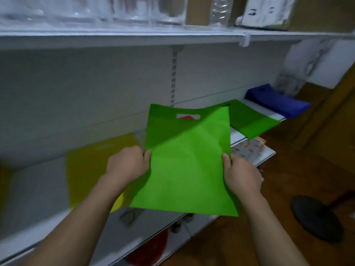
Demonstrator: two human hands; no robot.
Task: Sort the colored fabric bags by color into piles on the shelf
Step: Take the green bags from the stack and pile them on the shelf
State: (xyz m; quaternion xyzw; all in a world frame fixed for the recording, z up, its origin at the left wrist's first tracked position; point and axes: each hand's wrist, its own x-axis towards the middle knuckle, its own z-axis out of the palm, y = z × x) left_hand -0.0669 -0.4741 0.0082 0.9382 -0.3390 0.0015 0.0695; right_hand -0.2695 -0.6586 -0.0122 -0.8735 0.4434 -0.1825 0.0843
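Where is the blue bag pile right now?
In the head view, the blue pile lies far right on the white shelf, just beyond the green pile and well past the green bag both hands hold.

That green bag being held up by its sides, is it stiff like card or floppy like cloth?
Probably floppy but with some body: the green bag shows soft creases, yet stays fairly flat between the left hand and right hand, which hold its side edges. It looks light, since a pinch at each edge carries it. Likely not slippery, being matte.
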